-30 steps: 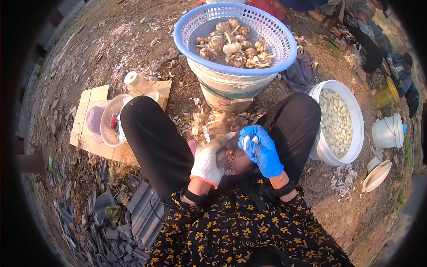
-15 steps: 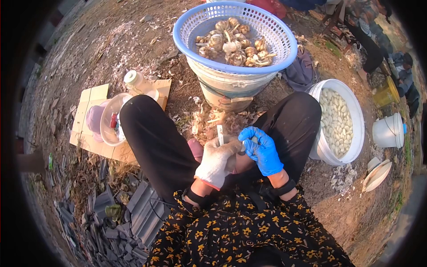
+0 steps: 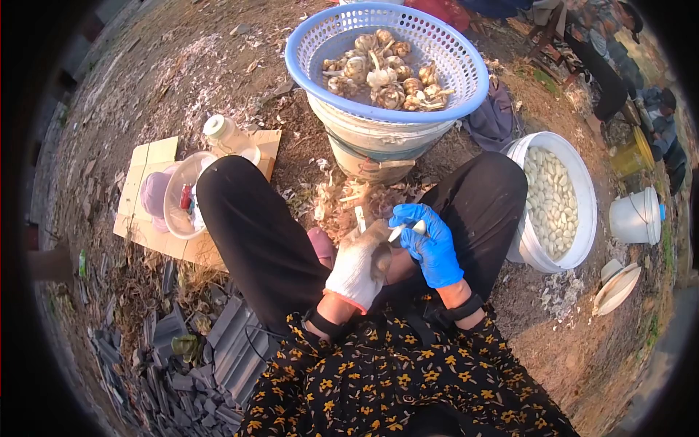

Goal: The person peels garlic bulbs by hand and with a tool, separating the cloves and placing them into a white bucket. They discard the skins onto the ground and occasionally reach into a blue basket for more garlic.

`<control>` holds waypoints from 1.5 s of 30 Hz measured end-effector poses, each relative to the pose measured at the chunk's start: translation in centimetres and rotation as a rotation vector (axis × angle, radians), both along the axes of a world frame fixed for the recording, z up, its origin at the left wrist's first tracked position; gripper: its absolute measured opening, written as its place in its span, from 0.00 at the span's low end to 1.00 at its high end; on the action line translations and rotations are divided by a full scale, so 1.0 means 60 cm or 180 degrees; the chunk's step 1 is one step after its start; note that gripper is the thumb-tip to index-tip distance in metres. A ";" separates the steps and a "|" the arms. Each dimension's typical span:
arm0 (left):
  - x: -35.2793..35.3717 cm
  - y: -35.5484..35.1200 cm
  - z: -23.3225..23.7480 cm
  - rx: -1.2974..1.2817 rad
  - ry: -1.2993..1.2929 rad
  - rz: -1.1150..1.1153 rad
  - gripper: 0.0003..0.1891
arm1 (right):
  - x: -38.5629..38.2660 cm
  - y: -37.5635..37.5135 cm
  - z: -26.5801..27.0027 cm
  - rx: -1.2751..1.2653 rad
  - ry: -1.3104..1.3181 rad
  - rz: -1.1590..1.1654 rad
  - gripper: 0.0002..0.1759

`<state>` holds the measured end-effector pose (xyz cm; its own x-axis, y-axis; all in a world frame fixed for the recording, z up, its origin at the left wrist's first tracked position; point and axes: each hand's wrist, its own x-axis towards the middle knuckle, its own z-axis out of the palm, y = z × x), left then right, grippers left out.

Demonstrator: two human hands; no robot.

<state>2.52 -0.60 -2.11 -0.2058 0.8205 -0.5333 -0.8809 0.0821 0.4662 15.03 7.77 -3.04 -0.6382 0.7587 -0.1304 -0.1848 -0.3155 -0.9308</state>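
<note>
My left hand [image 3: 358,266], in a white knit glove with grey-tan fingers, is closed in front of my lap. A thin white strip [image 3: 360,218] sticks up from its grip; I cannot make out what the rest of it is. Close beside it on the right, my right hand [image 3: 431,247] in a blue rubber glove is closed on peeled garlic cloves. One white clove [image 3: 397,233] shows at the fingertips, pointing at my left hand, and another clove [image 3: 420,227] sits between the fingers. Garlic skins [image 3: 342,200] lie on the ground beyond my hands.
Ahead, a blue basket [image 3: 295,69] of garlic bulbs [image 3: 388,95] rests on a bucket. A white bucket [image 3: 586,211] of peeled cloves stands by my right knee. At left, cardboard [image 3: 135,200] bears a bowl and a jar [image 3: 226,131]. A person sits at far right.
My hands have drawn slightly apart, and my left hand has turned a little. White cloves now show clearly in my right hand's fingers.
</note>
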 end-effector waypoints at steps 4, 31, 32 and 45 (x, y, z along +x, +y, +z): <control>-0.007 0.008 0.039 -0.0295 0.0813 -0.0472 0.04 | -0.010 -0.004 0.005 0.0655 -0.0191 -0.0179 0.15; 0.005 0.014 -0.023 -0.0101 0.0974 -0.0080 0.01 | -0.006 -0.010 -0.010 0.0065 -0.0633 -0.0233 0.07; 0.005 0.012 -0.026 -0.0119 0.0683 -0.0041 0.02 | -0.006 -0.011 -0.009 0.0055 -0.0565 -0.0217 0.07; -0.006 0.026 -0.029 -0.0437 0.0297 0.0728 0.05 | -0.010 -0.009 -0.001 0.0746 -0.0476 -0.0506 0.18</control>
